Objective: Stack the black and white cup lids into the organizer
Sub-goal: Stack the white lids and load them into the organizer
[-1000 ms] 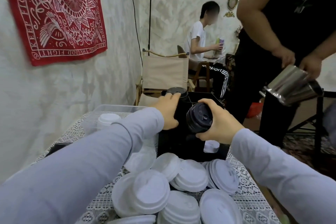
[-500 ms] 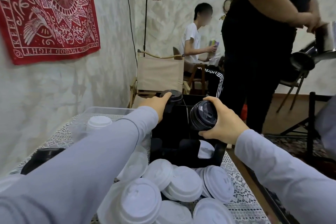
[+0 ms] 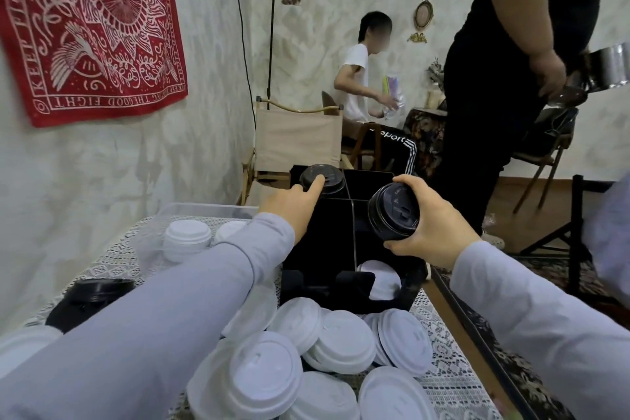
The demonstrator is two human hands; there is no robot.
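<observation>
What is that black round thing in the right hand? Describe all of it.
A short stack of glossy black plastic cup lids, with raised rims and a sip flap on top. It is tilted sideways, top toward the camera, above the black compartmented organizer. The right hand grips it, fingers over, thumb under.

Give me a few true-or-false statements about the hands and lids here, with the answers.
1. The right hand grips a black lid stack. True.
2. The left hand holds a white lid. False: one of its fingers touches the stored black lids in the far left compartment of the organizer.
3. Loose white lids lie piled on the table in front of the organizer. True.
4. The organizer is white. False: it is black.
</observation>
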